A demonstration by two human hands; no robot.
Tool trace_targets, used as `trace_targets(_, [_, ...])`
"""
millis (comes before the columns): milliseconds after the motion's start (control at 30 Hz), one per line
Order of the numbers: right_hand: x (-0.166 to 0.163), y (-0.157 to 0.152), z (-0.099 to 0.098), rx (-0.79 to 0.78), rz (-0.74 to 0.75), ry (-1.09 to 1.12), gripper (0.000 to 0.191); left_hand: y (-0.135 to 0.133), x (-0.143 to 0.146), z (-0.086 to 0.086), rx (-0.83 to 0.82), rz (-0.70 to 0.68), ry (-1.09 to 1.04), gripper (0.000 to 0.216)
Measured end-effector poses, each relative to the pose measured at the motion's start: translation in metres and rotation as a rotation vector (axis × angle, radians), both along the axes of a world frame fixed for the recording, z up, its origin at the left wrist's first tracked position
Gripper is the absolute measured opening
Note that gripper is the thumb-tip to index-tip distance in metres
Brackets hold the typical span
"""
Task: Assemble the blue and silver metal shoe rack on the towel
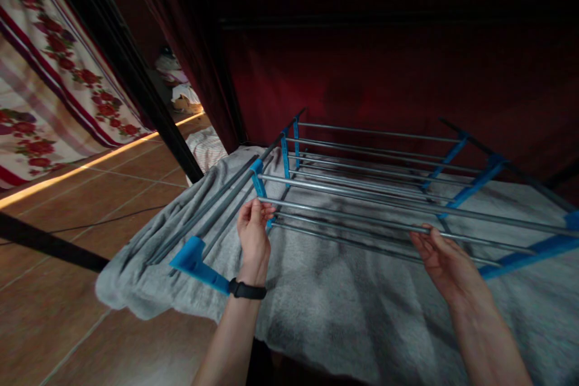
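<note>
A rack of grey metal rods [353, 191] joined by blue plastic brackets [257, 176] lies on a grey blanket. My left hand [254, 223] pinches the left end of one metal rod [335, 212], close to a blue bracket. Further right along this rod, my right hand [436, 247] grips it between thumb and fingers. A loose-looking blue bracket [194, 259] lies partly behind my left wrist, which wears a black band. Several more rods [203, 208] rest on the blanket to the left of the rack.
The grey blanket [316, 313] covers a bed with a dark metal frame [149, 102]. A dark red curtain [339, 84] hangs behind the rack. At left are a floral curtain [58, 54], a brown tiled floor [90, 205] and a thin black cable [108, 217].
</note>
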State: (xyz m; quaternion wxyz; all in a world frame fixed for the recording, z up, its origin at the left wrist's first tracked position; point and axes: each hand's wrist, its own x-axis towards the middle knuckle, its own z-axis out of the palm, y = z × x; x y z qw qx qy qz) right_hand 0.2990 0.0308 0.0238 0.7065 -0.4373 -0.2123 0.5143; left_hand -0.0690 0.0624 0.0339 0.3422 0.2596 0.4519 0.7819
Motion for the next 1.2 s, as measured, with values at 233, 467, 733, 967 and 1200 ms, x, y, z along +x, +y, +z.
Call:
trace_targets(233, [0.000,0.001,0.000,-0.020,-0.017,0.004,0.018,0.010,-0.010,-0.005,0.028,0.238,0.155,0.025])
trace_targets(467, [0.005,0.003,-0.001,-0.053,-0.026,0.000,0.015,0.021,-0.013,-0.013,0.077,0.027,0.054,0.031])
trace_targets(733, [0.007,0.004,-0.007,-0.044,-0.019,-0.054,0.015,0.028,-0.011,-0.014,0.089,0.003,0.137,0.036])
trace_targets(967, [0.010,0.005,-0.007,-0.074,-0.007,-0.043,0.016,0.034,-0.008,-0.017,0.103,0.014,0.045,0.039])
trace_targets(1200, [-0.029,-0.011,0.002,-0.160,0.340,-0.157,0.037,0.035,-0.006,-0.015,0.136,0.018,-0.029,0.036])
